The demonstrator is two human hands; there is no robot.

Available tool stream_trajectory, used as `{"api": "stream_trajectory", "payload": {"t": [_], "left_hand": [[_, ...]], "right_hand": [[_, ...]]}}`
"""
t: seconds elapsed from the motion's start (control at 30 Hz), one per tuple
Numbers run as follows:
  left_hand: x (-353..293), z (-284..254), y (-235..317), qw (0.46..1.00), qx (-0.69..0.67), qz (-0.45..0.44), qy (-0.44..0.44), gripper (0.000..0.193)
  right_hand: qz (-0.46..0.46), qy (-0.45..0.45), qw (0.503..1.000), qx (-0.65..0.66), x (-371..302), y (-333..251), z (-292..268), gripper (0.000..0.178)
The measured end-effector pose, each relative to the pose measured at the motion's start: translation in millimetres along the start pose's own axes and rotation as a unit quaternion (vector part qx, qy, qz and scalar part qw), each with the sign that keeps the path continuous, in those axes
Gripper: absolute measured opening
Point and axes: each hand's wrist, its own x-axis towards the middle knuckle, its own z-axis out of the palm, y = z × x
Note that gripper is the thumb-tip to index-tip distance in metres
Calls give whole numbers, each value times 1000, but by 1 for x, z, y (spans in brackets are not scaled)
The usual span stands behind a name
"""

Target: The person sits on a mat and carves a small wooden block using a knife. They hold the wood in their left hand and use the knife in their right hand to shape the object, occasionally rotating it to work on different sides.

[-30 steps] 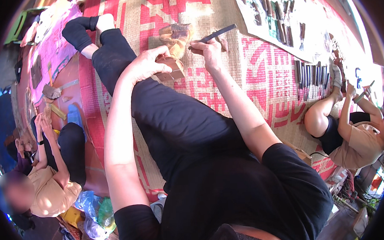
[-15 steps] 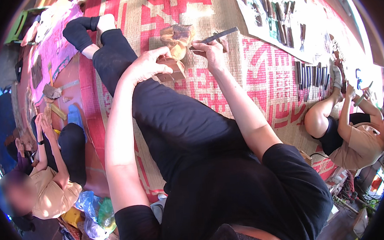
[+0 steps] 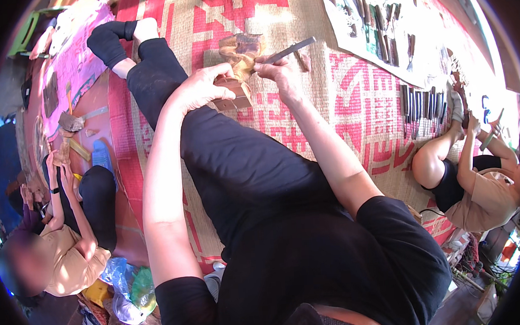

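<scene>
A carved wooden figure [image 3: 241,49] with rounded forms lies on the patterned mat in front of me, its squared block-like base [image 3: 236,95] toward my legs. My left hand [image 3: 210,84] is closed around the side of that base, thumb on top and fingers over the far edge. Pinched in my right hand [image 3: 275,73] is a dark, flat-shafted chisel [image 3: 295,49]. Its shaft slants up to the right, and the fingers at its lower end meet the right side of the carving. The chisel's tip is hidden by my fingers and the wood.
A small brown piece [image 3: 303,61] lies right of the carving. Several chisels [image 3: 423,104] are lined up on the mat, with more tools on a white cloth [image 3: 347,31]. One person [image 3: 70,243] sits left handling wood; another [image 3: 479,186] sits right. A wooden mallet-like block [image 3: 71,122] lies left.
My right hand and the chisel have shifted slightly left, closer against the carving. My left hand keeps its hold on the base. The person at left has lowered their wooden piece a little.
</scene>
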Motion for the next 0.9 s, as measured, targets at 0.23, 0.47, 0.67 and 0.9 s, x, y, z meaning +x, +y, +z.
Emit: {"api": "stream_trajectory", "payload": {"t": [0.23,0.47,0.67,0.9], "left_hand": [[-4,0,9,1000,7,-17,-6,31],[-1,0,-2,999,-37,-9,-1,34],[-2,0,4,1000,-16,-15,-14,27],[-7,1,11,1000,1,-28,-14,25]], "right_hand": [[-1,30,997,65,14,8,-10,17],[-29,11,999,-25,-3,8,6,18],[-3,49,998,47,15,8,-10,14],[54,73,994,64,-5,20,-27,12]]}}
